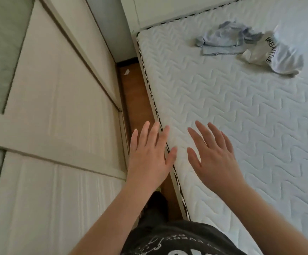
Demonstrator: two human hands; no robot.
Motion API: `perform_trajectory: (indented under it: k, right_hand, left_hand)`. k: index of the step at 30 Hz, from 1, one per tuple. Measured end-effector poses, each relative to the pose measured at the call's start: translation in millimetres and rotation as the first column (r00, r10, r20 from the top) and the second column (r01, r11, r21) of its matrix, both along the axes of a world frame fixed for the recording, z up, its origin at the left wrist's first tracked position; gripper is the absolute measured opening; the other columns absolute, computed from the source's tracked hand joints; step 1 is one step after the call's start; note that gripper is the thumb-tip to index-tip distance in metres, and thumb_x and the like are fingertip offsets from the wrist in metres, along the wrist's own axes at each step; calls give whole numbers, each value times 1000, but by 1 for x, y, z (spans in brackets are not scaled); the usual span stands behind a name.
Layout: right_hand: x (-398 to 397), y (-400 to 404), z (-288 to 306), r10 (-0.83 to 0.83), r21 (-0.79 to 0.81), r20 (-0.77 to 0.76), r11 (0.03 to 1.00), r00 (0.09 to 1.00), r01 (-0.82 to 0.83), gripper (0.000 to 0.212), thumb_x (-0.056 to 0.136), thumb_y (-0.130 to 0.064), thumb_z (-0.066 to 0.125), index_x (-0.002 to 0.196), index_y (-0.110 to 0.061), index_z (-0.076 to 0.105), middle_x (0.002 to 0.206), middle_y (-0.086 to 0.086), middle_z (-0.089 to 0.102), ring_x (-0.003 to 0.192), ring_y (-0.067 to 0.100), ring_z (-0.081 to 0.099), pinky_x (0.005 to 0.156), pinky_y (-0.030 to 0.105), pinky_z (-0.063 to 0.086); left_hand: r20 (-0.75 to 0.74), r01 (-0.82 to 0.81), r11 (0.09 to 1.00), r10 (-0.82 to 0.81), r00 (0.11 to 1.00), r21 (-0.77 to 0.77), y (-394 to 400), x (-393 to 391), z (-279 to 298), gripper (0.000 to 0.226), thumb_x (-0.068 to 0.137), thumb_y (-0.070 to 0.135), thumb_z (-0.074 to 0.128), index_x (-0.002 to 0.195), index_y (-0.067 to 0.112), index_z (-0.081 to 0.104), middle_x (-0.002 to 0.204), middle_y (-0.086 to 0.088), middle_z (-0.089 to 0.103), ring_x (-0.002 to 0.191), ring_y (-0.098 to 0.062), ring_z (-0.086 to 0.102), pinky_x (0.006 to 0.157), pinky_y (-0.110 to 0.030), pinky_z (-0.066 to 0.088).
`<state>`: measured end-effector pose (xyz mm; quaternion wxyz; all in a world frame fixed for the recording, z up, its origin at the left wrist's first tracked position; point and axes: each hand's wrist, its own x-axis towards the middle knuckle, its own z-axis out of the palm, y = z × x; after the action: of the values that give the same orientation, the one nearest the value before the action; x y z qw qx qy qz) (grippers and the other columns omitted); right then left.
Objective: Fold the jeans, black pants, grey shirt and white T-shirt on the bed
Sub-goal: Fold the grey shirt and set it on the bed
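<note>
A crumpled pale grey-blue shirt [225,39] lies on the white quilted mattress [232,111] at the far right. Touching its right side is a crumpled white T-shirt [276,54] with black lettering. No jeans or black pants lie in view. My left hand [149,157] hovers with straight, spread fingers over the mattress's left edge and the floor gap. My right hand [212,155] is held flat, fingers spread, over the near part of the mattress. Both hands hold nothing and are far from the two garments.
A white panelled wardrobe door [54,111] runs along the left. A narrow strip of brown wooden floor [136,100] separates it from the bed, with a small white scrap [127,71] on it. A white wall or headboard [168,10] stands behind the bed.
</note>
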<state>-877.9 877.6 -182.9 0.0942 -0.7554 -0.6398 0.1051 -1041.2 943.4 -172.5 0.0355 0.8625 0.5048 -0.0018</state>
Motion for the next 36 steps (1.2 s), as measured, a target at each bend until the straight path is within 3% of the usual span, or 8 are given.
perform_trajectory:
  k: [4,8,14,19,24,27,30,36]
  right_hand:
    - [19,51,-9,-129,-17,12,992,992,129,59,100,-49,17,154,-26,21,163,-3,10,151,21,-1,121,40,-3]
    - [35,94,-8,-253,-28,71,967,965,255,54,102,-44,28,153,-26,26,163,-2,14,151,23,1,120,41,-7]
    - [64,112,6,-508,-23,82,859,857,512,57,99,-47,20,152,-28,26,162,-5,13,151,21,0,120,40,-9]
    - [74,116,16,-605,-26,69,794,793,608,56,99,-48,19,151,-27,28,162,-4,16,150,22,5,119,39,-7]
    - [82,117,15,-630,-36,54,774,775,632,56,99,-47,18,150,-27,29,161,-3,19,150,24,9,120,42,-1]
    - [92,123,9,-595,-39,43,802,802,597,53,101,-45,24,151,-27,28,162,-4,17,150,24,8,120,41,-4]
    - [100,134,12,-573,-27,47,818,818,574,54,100,-44,30,152,-27,28,161,-4,18,150,22,8,119,40,-5]
    - [111,178,20,-524,-11,22,852,852,524,57,101,-47,21,153,-26,24,162,-5,16,150,20,7,121,41,1]
  left_hand:
    - [99,139,988,-145,984,64,75,43,-5,58,101,53,14,148,25,34,152,-6,40,145,-27,30,117,-49,19]
    - [88,270,962,-272,958,30,144,78,-5,61,100,53,12,150,25,32,157,-4,32,148,-26,22,120,-50,16]
    - [73,535,844,-536,841,37,202,134,9,62,99,53,12,151,25,31,158,-4,30,149,-25,18,120,-49,11]
    - [41,650,760,-650,759,19,217,138,14,60,100,56,11,151,29,27,159,-2,28,149,-23,17,121,-49,10]
    - [-47,682,724,-689,723,-105,233,152,6,64,94,66,-4,152,40,-8,164,7,-6,148,-14,-17,118,-39,-15]
    - [-52,678,728,-684,727,-100,239,162,5,64,92,68,-3,147,44,-25,162,8,-19,147,-17,-23,119,-42,-15]
    - [-33,660,747,-663,748,-80,241,163,12,64,90,69,-8,146,45,-26,161,8,-22,147,-17,-25,120,-44,-13]
    - [-66,618,786,-615,786,29,272,152,17,63,95,64,-2,152,40,-12,164,0,-3,150,-21,-11,120,-43,-7]
